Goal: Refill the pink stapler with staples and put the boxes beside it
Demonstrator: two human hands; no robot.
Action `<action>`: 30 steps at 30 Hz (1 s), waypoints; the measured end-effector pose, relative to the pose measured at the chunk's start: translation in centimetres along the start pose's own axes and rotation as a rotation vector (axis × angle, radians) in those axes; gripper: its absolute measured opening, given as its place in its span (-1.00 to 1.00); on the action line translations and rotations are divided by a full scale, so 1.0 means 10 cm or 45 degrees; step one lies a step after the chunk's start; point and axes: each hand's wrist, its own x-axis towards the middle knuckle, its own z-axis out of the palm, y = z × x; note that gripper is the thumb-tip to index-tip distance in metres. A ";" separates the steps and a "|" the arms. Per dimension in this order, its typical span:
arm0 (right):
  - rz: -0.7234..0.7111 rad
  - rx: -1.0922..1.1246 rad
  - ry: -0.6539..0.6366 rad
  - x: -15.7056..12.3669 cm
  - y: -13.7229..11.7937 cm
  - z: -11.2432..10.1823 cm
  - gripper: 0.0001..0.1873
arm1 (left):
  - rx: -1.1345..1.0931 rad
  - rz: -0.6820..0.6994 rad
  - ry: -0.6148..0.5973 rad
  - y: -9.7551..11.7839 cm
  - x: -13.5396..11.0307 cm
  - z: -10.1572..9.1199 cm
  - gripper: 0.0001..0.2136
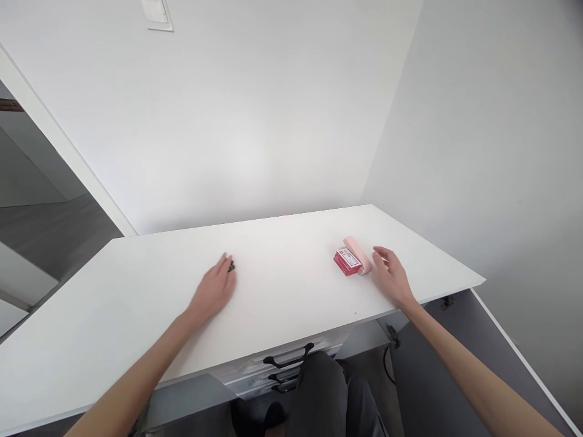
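My left hand [214,285] rests on the white tabletop [282,285], its fingers closed around a small black object [232,266]. Only a bit of that object shows between thumb and fingers, too little to name it. Toward the right, a small red box with a white label [347,261] lies on the top. A long pink case [357,254] leans against or lies along its right side; its exact contact is unclear. Just right of the case, my right hand [392,278] is held with fingers apart and nothing in it.
Black drawer handles [288,357] stick out below the front edge, above my knees [321,394]. A grey cabinet door [437,364] stands open at the right. Walls border the table behind and to the right, with a white switch [157,13] high up. A doorway lies at the left.
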 end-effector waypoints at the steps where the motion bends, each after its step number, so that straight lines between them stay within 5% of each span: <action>1: 0.024 0.005 -0.080 0.02 0.01 0.01 -0.41 | -0.019 0.087 -0.039 0.20 0.10 0.08 -0.35; 4: 0.006 -0.006 -0.277 0.06 -0.01 0.03 -0.38 | -0.115 0.230 -0.149 0.84 0.44 0.30 -0.37; 8: -0.015 -0.026 -0.299 0.09 -0.07 0.04 -0.36 | -0.288 0.252 -0.362 1.64 0.86 0.56 -0.33; 14: -0.037 -0.084 -0.343 0.13 -0.11 0.06 -0.38 | -0.573 0.260 -0.566 2.38 1.19 0.75 -0.27; 21: -0.055 -0.128 -0.339 0.14 -0.14 0.06 -0.40 | -0.822 0.147 -0.333 2.43 1.15 0.60 -0.26; 30: -0.082 -0.191 -0.365 0.11 -0.24 0.04 -0.39 | -0.895 0.094 -0.355 2.37 1.03 0.57 -0.35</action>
